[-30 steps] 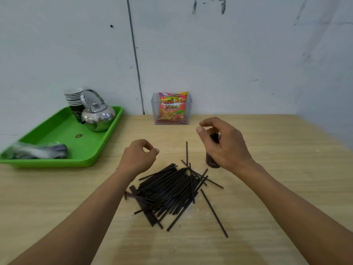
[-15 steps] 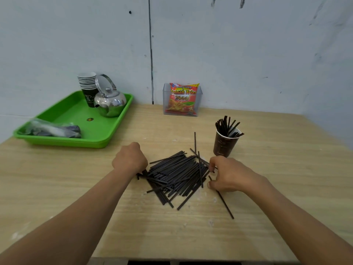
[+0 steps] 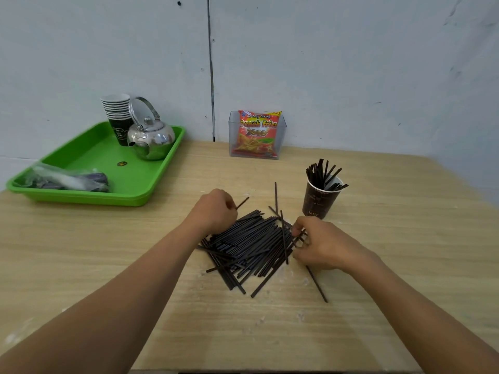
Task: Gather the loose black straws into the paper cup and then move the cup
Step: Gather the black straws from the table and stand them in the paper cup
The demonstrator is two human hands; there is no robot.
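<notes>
Beside cup (image 3: 320, 199), straws' (image 3: 251, 244) right edge.

Light wooden table (image 3: 113, 265) set into a corner. Pale grey-blue wall (image 3: 351, 71) behind, scuffed, with a dark vertical seam (image 3: 210, 76) left of centre. Lighting even; shadows soft.

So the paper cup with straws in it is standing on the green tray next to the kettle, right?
Not quite. The paper cup with straws in it stands on the wooden table, right of the straw pile; the head view shows it. The green tray holds the kettle.
</notes>
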